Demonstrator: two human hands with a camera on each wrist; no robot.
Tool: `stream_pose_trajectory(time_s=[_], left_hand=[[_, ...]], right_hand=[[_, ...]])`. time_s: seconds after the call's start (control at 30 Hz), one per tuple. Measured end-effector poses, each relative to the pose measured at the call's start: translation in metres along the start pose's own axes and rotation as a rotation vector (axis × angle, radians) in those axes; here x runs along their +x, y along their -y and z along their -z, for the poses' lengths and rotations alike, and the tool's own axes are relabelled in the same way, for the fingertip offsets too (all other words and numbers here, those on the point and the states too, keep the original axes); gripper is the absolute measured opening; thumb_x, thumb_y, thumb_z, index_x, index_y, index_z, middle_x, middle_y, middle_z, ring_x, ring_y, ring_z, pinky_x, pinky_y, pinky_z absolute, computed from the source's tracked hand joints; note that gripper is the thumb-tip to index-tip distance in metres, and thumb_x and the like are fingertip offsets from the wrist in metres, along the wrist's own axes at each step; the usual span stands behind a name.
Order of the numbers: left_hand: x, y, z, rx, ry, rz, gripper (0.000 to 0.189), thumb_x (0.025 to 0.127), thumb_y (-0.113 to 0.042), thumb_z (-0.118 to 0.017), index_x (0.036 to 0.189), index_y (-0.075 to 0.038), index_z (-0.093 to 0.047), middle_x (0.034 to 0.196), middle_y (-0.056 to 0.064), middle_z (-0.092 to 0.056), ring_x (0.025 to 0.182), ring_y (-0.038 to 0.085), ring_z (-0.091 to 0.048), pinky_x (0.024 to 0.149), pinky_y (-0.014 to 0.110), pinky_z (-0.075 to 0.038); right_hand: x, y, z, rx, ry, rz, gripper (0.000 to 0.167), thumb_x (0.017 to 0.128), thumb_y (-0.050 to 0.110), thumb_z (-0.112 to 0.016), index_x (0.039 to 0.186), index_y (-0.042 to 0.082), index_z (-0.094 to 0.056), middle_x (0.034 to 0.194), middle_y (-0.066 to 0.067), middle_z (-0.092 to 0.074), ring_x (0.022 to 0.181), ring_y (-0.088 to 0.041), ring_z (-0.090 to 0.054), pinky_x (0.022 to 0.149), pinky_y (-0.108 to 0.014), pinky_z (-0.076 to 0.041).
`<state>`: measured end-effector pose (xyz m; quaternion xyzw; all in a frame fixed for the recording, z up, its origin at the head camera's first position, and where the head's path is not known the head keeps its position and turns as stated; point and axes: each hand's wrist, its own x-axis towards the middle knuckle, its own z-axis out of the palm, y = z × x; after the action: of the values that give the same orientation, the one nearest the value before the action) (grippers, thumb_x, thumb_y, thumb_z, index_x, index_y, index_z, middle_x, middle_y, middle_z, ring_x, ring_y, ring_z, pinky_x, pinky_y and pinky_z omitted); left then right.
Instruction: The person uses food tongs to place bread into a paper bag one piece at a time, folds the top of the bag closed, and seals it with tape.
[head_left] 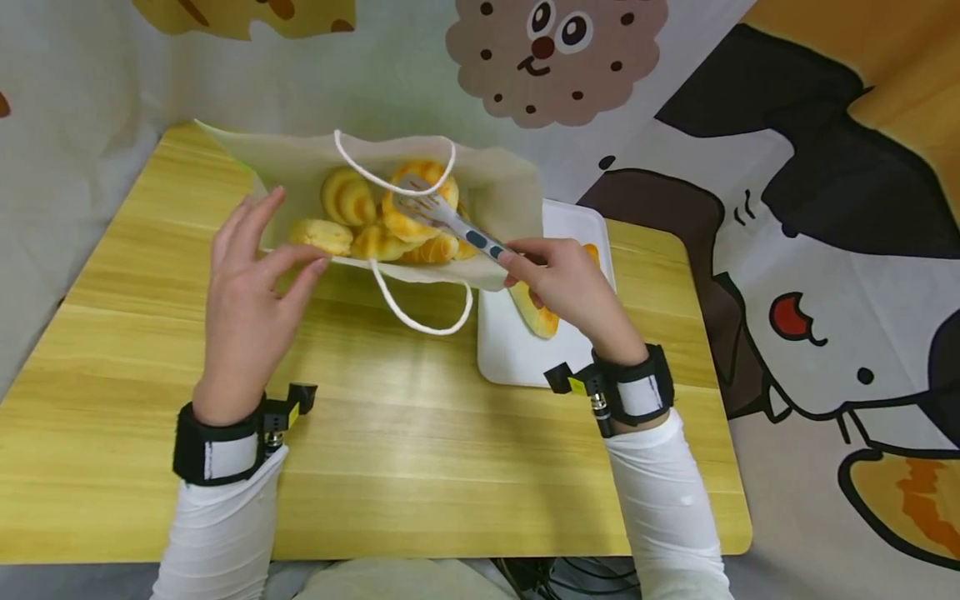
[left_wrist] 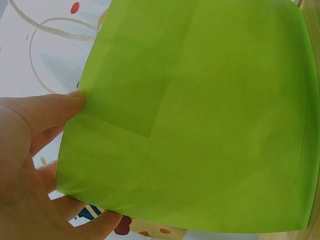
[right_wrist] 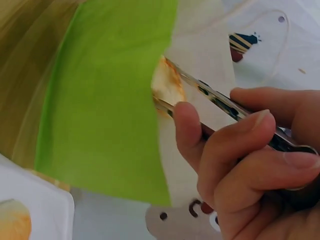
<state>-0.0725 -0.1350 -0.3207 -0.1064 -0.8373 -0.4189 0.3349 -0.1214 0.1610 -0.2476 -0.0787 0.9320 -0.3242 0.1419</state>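
A paper bag, green outside and pale inside, stands with its mouth spread and several bread rolls in it. My left hand holds the bag's near left rim, with the thumb outside and other fingers past the edge. In my right hand are metal serving tongs, gripped by their arms. Their tips reach into the bag mouth around a round bread roll, seen between the tong arms in the right wrist view. Part of that roll lies hidden behind the green bag side.
To the right, partly behind the bag and my right hand, a white tray carries long bread. Two white rope handles loop from the bag's rims. A printed cloth hangs behind the wooden table.
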Motion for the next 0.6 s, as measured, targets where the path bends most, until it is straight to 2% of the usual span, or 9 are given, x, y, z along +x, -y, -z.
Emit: stream_pose_trajectory(time_s=[0.13,0.37,0.6], left_hand=[[-0.002,0.002,-0.002,0.010,0.010,0.002,0.010,0.074,-0.005,-0.071,0.081,0.000,-0.068,0.135,0.005,-0.041,0.128,0.024,-0.026,0.105,0.039,-0.015],[-0.003,0.002,-0.003,0.007,0.018,-0.024,0.009,0.073,-0.005,-0.072,0.081,-0.001,-0.068,0.135,0.006,-0.041,0.129,0.026,-0.025,0.105,0.040,-0.015],[-0.002,0.001,0.000,0.018,0.003,-0.017,0.010,0.073,-0.004,-0.071,0.082,0.000,-0.068,0.135,0.007,-0.041,0.129,0.025,-0.025,0.105,0.040,-0.015]], right_hand=[[-0.005,-0.007,0.009,-0.007,0.002,-0.026,0.038,0.082,0.055,-0.052,0.106,0.027,-0.061,0.077,0.003,-0.063,0.053,-0.025,-0.049,0.044,-0.028,-0.034],[-0.012,-0.017,0.023,0.010,0.045,-0.074,0.049,0.080,0.055,-0.055,0.118,0.025,-0.055,0.082,0.000,-0.065,0.057,-0.027,-0.048,0.043,-0.027,-0.031],[-0.017,-0.021,0.033,0.006,0.016,-0.084,0.054,0.077,0.055,-0.058,0.123,0.027,-0.051,0.084,0.000,-0.063,0.058,-0.026,-0.049,0.047,-0.029,-0.036]])
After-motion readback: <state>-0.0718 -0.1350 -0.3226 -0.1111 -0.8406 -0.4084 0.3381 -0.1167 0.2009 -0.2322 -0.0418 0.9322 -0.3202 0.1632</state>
